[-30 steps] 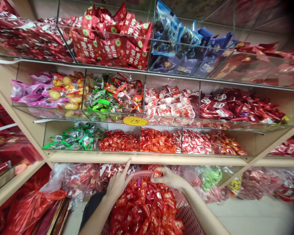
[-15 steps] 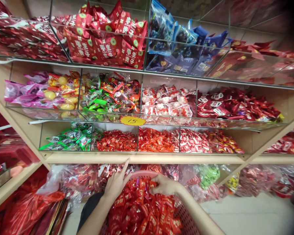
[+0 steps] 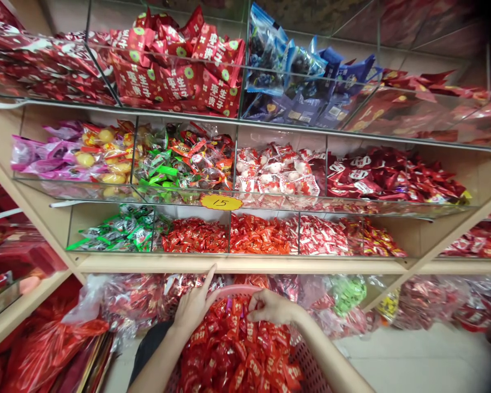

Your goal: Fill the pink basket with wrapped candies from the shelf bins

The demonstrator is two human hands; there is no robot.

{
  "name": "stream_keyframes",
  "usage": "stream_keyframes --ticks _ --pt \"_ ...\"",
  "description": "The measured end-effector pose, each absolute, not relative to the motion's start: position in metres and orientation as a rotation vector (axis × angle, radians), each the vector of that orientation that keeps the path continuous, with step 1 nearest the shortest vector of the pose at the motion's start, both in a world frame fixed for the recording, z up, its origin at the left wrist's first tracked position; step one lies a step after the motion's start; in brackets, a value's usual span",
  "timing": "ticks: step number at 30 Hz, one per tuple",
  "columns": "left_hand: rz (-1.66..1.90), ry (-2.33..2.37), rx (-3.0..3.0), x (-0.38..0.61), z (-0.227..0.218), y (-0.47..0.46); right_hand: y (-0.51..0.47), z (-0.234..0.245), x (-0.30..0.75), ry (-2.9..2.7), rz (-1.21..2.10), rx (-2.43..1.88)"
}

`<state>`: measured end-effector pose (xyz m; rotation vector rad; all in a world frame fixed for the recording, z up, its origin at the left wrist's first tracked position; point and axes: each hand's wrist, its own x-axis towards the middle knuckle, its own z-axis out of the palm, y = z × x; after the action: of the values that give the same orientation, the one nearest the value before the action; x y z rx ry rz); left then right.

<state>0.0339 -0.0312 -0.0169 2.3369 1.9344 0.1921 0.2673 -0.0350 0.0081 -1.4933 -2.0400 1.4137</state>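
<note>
A pink plastic basket (image 3: pixel 315 363) is heaped with red-wrapped candies (image 3: pixel 237 360). At its far left rim is my left hand (image 3: pixel 192 308), thumb along the rim and index finger stretched forward toward the shelf's wooden edge; its other fingers are mostly hidden outside the basket. Over the far right part of the heap, my right hand (image 3: pixel 272 307) is bent in, thumb and index fingertips pinched at a red candy wrapper among the others. Just beyond the basket runs the wooden shelf edge (image 3: pixel 245 265).
Clear-walled bins hold red candies (image 3: pixel 196 234), green-wrapped candies (image 3: pixel 123 232) and blue packets (image 3: pixel 265 52). A yellow price tag (image 3: pixel 221 202) reads 15. Under the shelf lie bagged goods (image 3: pixel 347 295); a red plastic bag (image 3: pixel 49 349) is at lower left, pale floor tiles (image 3: pixel 425 355) at lower right.
My right hand's fingers have drawn together into a pinch over the candies. My left hand stays in place at the basket rim. The view has shifted very slightly.
</note>
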Motion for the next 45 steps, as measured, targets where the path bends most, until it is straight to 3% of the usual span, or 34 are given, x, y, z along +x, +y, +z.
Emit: stream_keyframes --ticks 7,11,15,25,45 --pt "0.193 1.956 2.337 0.034 -0.017 -0.031 -0.030 0.026 0.274 -1.177 1.735 -1.314" --pt "0.186 1.943 2.336 0.034 -0.018 -0.031 -0.030 0.029 0.273 -0.967 1.868 -1.257" --pt "0.166 1.945 2.316 0.034 -0.018 -0.031 -0.033 0.024 0.268 -1.140 1.834 -1.295" --pt "0.169 1.962 2.327 0.033 -0.020 -0.030 -0.042 0.001 0.251 -1.930 1.349 -1.505" --pt "0.155 1.972 2.336 0.034 -0.020 -0.031 -0.033 0.012 0.271 -1.818 1.400 -1.273"
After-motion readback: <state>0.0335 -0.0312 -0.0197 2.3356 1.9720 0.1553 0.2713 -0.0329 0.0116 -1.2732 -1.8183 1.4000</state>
